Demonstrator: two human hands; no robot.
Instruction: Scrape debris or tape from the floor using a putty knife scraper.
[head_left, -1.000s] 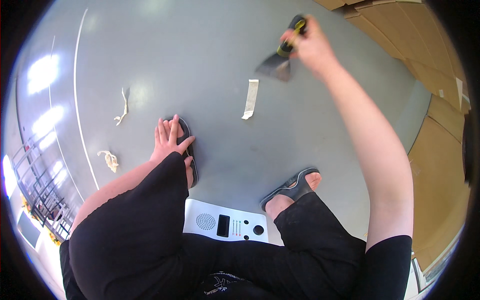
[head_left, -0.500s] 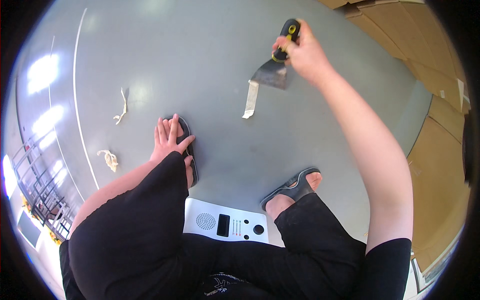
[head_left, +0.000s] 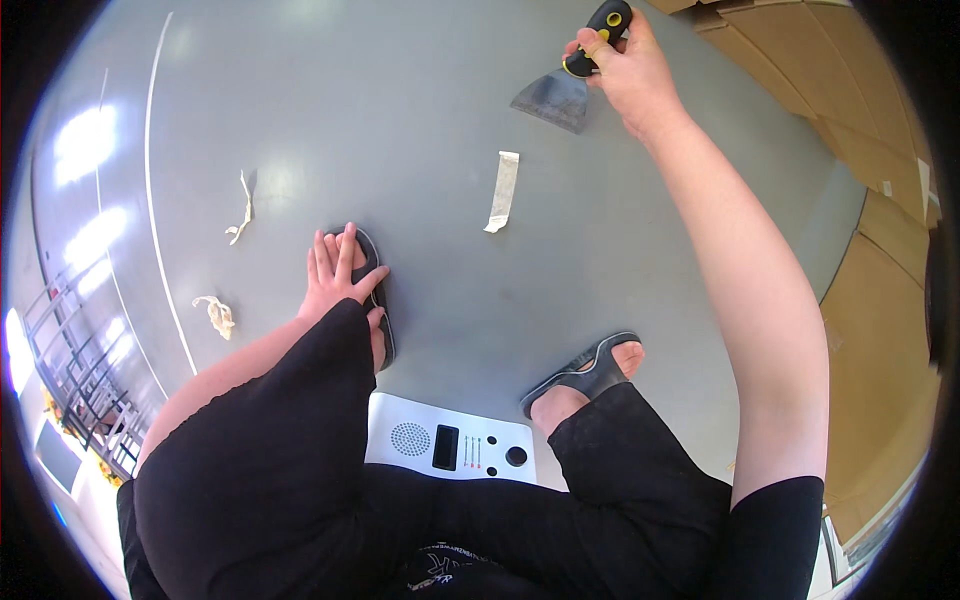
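Observation:
My right hand grips the black and yellow handle of a scraper, its wide metal blade angled down to the left. Below the blade, apart from it, a strip of pale tape lies on the grey floor. My left hand rests with spread fingers on the dark sandal on my left foot and holds nothing. Farther left on the floor are a thin twisted pale strip and a crumpled pale wad.
Cardboard lines the right side. Between my legs sits a white panel with a speaker grille and knobs. My right foot wears another sandal. Metal racks stand at the far left, beyond a white floor line.
My right hand has moved the scraper up and slightly right, away from the tape strip, whose upper end the blade met before. My left hand stays in place.

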